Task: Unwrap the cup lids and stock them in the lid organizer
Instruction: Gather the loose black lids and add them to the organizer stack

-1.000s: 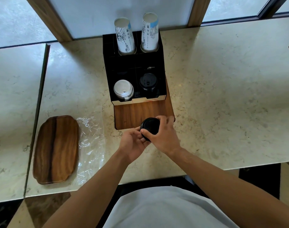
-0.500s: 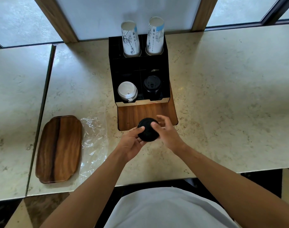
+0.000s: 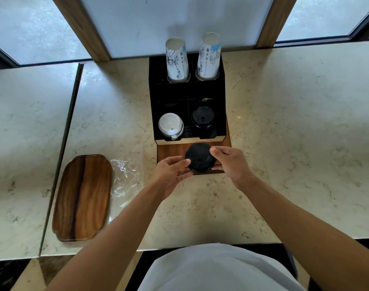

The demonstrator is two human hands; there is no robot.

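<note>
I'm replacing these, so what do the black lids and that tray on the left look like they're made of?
Black lids: likely thin moulded plastic, matte, with a pressed sip hole and ridged rim. Tray: wood, judging by its streaked brown grain, with a smooth, faintly glossy finish.

A stack of black lids (image 3: 199,156) is held just before the black lid organizer (image 3: 187,95); white lids (image 3: 170,126) and black ones (image 3: 202,119) fill its front compartments.
</note>
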